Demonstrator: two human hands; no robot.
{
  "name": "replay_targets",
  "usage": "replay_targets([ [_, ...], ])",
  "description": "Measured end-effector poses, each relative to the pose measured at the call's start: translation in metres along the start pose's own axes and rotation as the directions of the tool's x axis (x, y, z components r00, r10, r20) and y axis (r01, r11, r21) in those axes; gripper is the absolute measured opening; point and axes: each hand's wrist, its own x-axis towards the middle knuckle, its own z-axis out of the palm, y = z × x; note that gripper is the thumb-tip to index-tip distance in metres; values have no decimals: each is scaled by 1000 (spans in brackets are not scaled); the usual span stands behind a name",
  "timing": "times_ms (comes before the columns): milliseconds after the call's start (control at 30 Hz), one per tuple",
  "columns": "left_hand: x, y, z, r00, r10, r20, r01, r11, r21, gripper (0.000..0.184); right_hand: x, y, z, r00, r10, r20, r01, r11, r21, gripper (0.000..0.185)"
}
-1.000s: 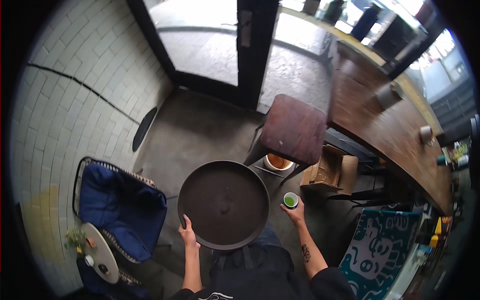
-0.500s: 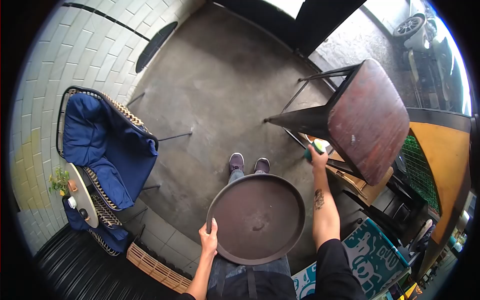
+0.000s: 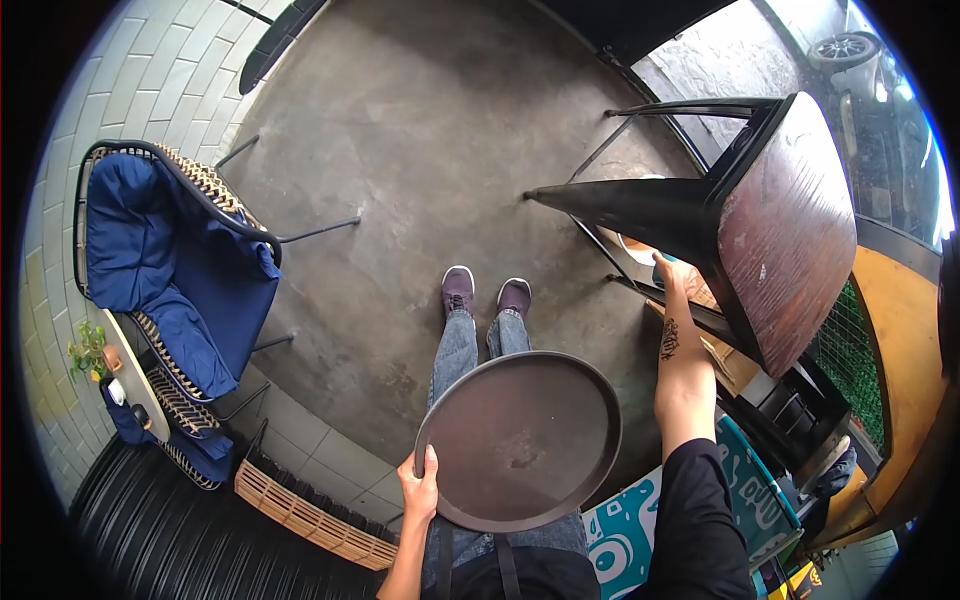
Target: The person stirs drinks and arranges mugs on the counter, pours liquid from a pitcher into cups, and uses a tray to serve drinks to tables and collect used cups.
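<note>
My left hand [image 3: 420, 487] grips the near left rim of a round dark brown tray [image 3: 525, 445], thumb on top. No object rests on the tray. My right hand [image 3: 682, 277] reaches low beside a tall stool [image 3: 785, 235] with a worn reddish-brown seat and black metal legs. A small green object [image 3: 659, 266] shows at its fingers, mostly hidden; its kind cannot be made out. Just beyond those fingers is a white bucket-like container [image 3: 636, 250] with something orange-brown inside, partly covered by the stool's leg.
At left stands a wicker chair [image 3: 185, 270] with blue cushions, beside a small round table [image 3: 135, 375] with a plant. A slatted wooden piece [image 3: 310, 515] lies lower left. A teal-and-white patterned panel [image 3: 620, 535] is at lower right. Grey floor [image 3: 420, 130] stretches ahead.
My right hand has moved in beside the stool, nearer the white container, and the green object is now largely hidden. The view has shifted; my left hand still grips the tray.
</note>
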Motion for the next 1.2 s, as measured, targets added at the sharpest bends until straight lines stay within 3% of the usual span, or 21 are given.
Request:
replay_targets([
  [433, 4, 8, -5, 1000, -23, 19, 23, 1000, -19, 37, 13, 28, -40, 996, -88, 12, 86, 990, 109, 72],
  [533, 6, 10, -6, 999, -33, 17, 33, 999, -13, 38, 10, 34, -38, 982, -189, -23, 189, 953, 236, 69],
  [633, 11, 22, -4, 998, -59, -3, 59, 998, 5, 39, -11, 41, -23, 917, -383, -109, 391, 816, 426, 66],
  [733, 22, 27, -11, 998, -52, 46, 53, 999, -2, 44, -74, 55, -26, 823, -528, -209, 546, 638, 543, 63],
  [800, 28, 40, -12, 1000, 9, 14, -10, 998, 61, 44, -158, 52, -70, 783, -572, -244, 596, 578, 558, 58],
  [933, 43, 66, -20, 984, 71, 166, -90, 990, 109, 41, -297, 71, -135, 775, -564, -285, 593, 494, 636, 59],
  [1033, 33, 105, -2, 931, 178, 318, -153, 983, -102, 35, -387, 88, -161, 788, -541, -294, 574, 473, 669, 62],
  [1133, 6, 134, 11, 865, 182, 467, -137, 982, -129, 36, -462, 104, -176, 762, -525, -378, 621, 431, 654, 66],
  [1200, -20, 148, 19, 797, 203, 568, -173, 979, -108, 36, -506, 114, -183, 815, -426, -392, 557, 391, 733, 65],
])
